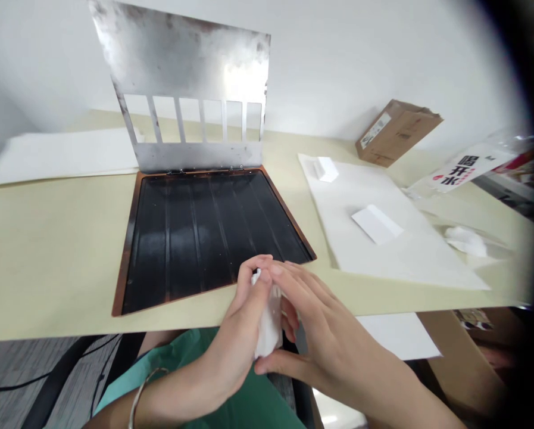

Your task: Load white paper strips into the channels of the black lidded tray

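Both hands come together just in front of the table's edge. Between them is a small white object (271, 319), long and crinkled, like a folded paper packet; the fingers cover much of it. My left hand (240, 333) wraps around its left side, fingers closed at the top. My right hand (314, 316) presses on it from the right, with the thumb at the lower end and fingertips at the upper end. Right behind the hands lies a black tray (204, 238) with raised ridges and a copper-coloured rim. A hinged metal plate (186, 59) with several rectangular slots stands upright at its back.
On the right, a white sheet (409, 262) carries a small white folded piece (325, 169) and a creased white card (376, 224). Behind it leans a brown paper bag (396, 134). A printed plastic bag (463, 170) lies far right; white paper sheets (70, 155) lie left.
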`<state>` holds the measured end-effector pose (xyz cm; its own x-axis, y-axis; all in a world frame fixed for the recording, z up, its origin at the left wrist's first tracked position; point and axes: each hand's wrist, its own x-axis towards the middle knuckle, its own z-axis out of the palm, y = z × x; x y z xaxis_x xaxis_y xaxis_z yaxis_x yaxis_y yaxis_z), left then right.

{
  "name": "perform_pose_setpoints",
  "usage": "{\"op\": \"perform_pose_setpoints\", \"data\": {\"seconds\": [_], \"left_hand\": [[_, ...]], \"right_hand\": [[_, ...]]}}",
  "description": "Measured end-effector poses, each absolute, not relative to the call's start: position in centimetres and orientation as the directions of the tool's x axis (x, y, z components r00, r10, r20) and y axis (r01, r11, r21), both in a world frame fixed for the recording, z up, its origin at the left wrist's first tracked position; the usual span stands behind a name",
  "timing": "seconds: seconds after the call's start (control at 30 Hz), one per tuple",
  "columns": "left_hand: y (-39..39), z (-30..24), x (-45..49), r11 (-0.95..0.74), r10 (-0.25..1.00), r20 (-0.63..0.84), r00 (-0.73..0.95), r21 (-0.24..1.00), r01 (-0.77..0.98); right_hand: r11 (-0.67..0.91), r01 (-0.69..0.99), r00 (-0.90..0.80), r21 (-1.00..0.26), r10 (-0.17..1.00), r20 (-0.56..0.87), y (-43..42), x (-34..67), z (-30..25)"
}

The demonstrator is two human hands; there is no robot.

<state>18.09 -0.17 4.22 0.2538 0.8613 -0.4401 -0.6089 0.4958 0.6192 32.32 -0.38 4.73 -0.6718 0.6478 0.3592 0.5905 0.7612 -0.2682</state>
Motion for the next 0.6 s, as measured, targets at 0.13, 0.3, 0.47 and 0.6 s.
{"op": "perform_pose_setpoints", "data": {"seconds": [0.13,0.3,0.47,0.6], "left_hand": [[0.0,4.1,17.9,0.509,0.859,-0.422,0.289,0.65,-0.565],[0.5,4.5,17.9,0.539,0.842,-0.41,0.349,0.66,-0.524],[1.4,4.7,18.6,0.519,0.854,-0.351,0.383,0.624,-0.585],[2.6,3.4,18.1,0.359,0.933,-0.249,0.26,0.596,-0.718]], "right_hand": [[0.786,0.583,-0.705,-0.206,0.615,0.354,-0.3,32.3,4.6],[0.819,0.568,-0.72,-0.086,0.545,0.43,0.5,31.9,5.4],[0.827,0.547,-0.68,-0.131,0.53,0.506,1.5,31.9,6.7],[0.755,0.62,-0.595,-0.213,0.629,0.5,3.4,34.6,7.7]]}}
